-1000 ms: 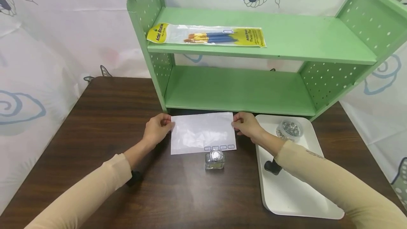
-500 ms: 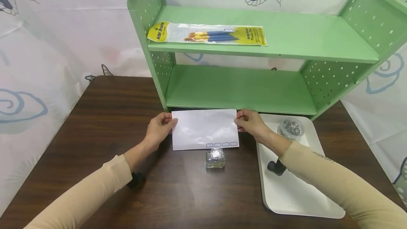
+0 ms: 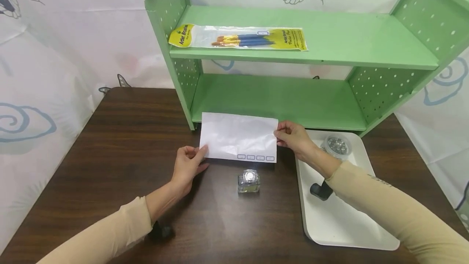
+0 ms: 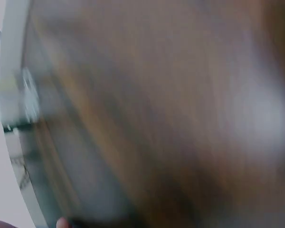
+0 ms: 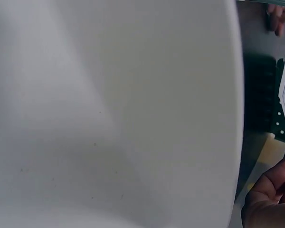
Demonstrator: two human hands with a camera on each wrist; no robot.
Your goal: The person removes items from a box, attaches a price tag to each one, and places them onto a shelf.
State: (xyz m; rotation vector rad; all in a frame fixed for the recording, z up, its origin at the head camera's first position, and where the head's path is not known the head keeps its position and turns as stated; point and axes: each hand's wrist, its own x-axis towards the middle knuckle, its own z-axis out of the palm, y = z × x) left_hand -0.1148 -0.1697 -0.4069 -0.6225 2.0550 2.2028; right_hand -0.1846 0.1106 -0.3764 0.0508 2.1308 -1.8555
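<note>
A white sheet of paper (image 3: 238, 135), with several small printed boxes along its lower edge, is held in front of the green shelf's lower board. My left hand (image 3: 186, 166) pinches its lower left corner, thumb on the front. At the right edge, my right hand (image 3: 294, 137) grips the sheet between thumb and fingers. On the table just below the paper stands a small square glass bottle (image 3: 248, 181) with a shiny round top. The left wrist view is mostly blurred; the right wrist view catches the paper's edge and my right thumb (image 5: 270, 185).
A green two-tier shelf (image 3: 278, 97) stands at the back of the dark wooden table (image 3: 121, 146). A pack of artist brushes (image 3: 242, 39) lies on its upper board. To the right, a white tray (image 3: 351, 223) holds a round clear container (image 3: 336, 145) of small shiny pieces.
The paper has moved up and slightly right, overlapping the shelf's front edge, and tilted a little. My left hand has shifted from its left edge down to the lower left corner.
</note>
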